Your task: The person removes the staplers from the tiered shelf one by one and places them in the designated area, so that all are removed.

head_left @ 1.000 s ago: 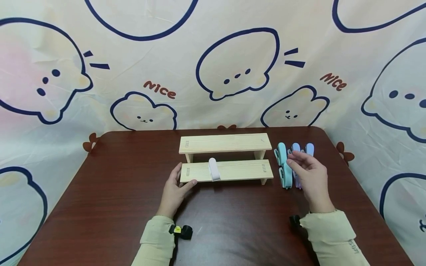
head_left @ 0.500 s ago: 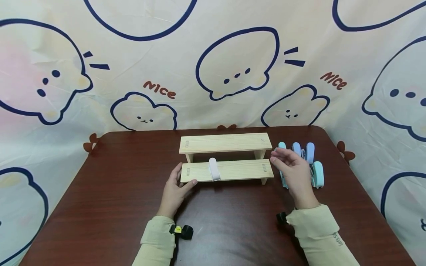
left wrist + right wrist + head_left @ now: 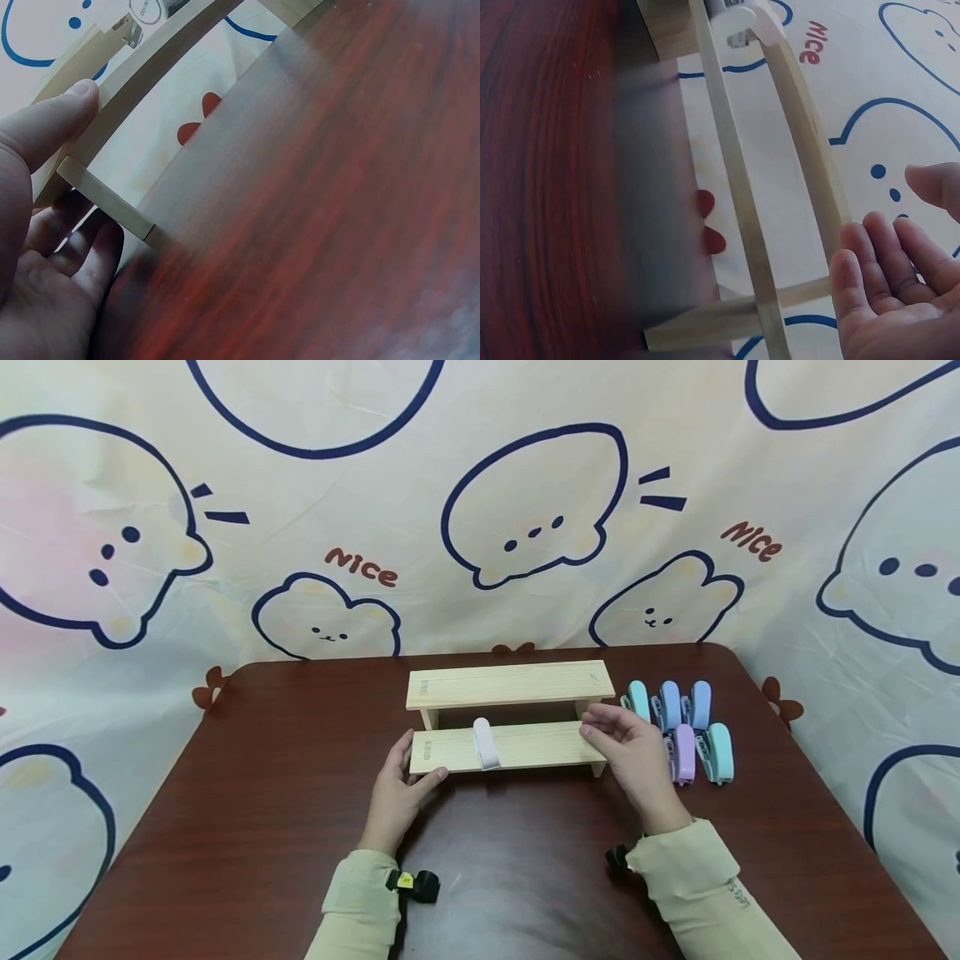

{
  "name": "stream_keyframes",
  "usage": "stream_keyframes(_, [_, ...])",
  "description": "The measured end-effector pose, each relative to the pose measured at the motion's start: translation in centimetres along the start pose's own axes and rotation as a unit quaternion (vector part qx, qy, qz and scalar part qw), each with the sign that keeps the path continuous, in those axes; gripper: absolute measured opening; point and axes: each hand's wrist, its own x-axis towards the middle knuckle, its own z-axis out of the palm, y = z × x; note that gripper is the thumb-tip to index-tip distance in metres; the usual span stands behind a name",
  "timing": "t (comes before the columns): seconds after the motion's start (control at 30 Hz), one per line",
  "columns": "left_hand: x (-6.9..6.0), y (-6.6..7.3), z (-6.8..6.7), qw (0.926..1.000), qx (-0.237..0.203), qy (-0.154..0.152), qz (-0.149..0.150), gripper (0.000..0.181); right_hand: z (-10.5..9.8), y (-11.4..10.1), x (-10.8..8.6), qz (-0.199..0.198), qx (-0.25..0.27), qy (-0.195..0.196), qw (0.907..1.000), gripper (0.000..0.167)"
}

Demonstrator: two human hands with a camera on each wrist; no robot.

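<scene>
A pale two-tier wooden rack [image 3: 536,743] stands on the table, a white stapler [image 3: 485,743] lying across its lower board left of the middle. My left hand [image 3: 395,797] grips that board's left end, the thumb on its front edge and the fingers behind the end leg [image 3: 105,196]. Over the right end of the same board hovers my right hand [image 3: 633,760]. Its fingers are loosely bent and nothing is between them; in the right wrist view the fingertips [image 3: 881,225] are close to the board's edge, and contact is hard to judge.
Right of the rack, small staplers stand in two rows: blue ones [image 3: 700,706] and a teal one [image 3: 638,700] behind, a purple one [image 3: 682,756] and another teal one [image 3: 720,752] in front. A patterned cloth [image 3: 420,527] hangs behind the dark table [image 3: 247,793].
My right hand has moved left from above the staplers to the rack's right end, uncovering the purple and front teal staplers. My left hand keeps its grip on the rack.
</scene>
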Motion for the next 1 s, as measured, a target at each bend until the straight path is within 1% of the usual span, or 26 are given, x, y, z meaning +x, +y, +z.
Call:
stream_keyframes(0.23, [-0.1, 0.0, -0.1, 1.0, 0.0, 0.001, 0.001, 0.091, 1.4, 0.3, 0.2, 0.009, 0.033, -0.027, 0.999, 0.041])
stream_keyframes(0.57, [-0.2, 0.2, -0.1, 1.0, -0.004, 0.004, -0.003, 0.092, 3.6, 0.7, 0.4, 0.012, 0.03, -0.05, 0.9982, 0.038])
stream_keyframes(0.8, [-0.1, 0.1, -0.1, 0.9999, 0.005, 0.004, -0.008, 0.092, 5.2, 0.4, 0.2, 0.012, 0.037, -0.055, 0.9977, 0.037])
stream_keyframes(1.0, [-0.1, 0.0, -0.1, 0.9999, 0.011, 0.01, -0.003, 0.091, 6.3, 0.1, 0.2, 0.005, 0.036, -0.062, 0.9974, 0.034])
